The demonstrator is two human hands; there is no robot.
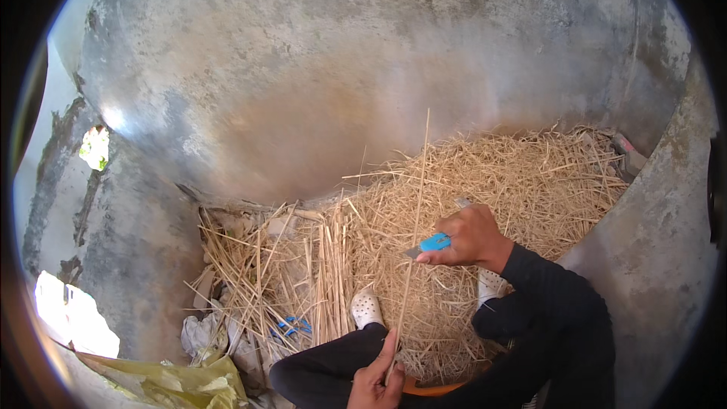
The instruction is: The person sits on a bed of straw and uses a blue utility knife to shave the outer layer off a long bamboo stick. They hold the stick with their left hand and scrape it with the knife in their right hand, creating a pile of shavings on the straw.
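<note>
My left hand (pixel 376 385), low in the view, is closed on the lower end of a long, thin, straw-coloured strip (pixel 419 204), which looks like split bamboo or cane. The strip slants up and slightly right, its tip in front of the wall. My right hand (pixel 478 236) grips a blue-handled utility knife (pixel 435 242) partway up the strip. The knife's blade points left and meets or crosses the strip; whether it cuts in cannot be told. A neat bunch of similar strips (pixel 331 273) lies left of the strip, above my knee.
A heap of pale shavings (pixel 522 182) covers the floor against a concrete wall (pixel 363 53). Looser sticks (pixel 250 276), a blue object (pixel 290 326) and a yellowish plastic sheet (pixel 174 380) lie left. My white clog (pixel 366 308) rests among shavings. Another wall (pixel 659 204) rises right.
</note>
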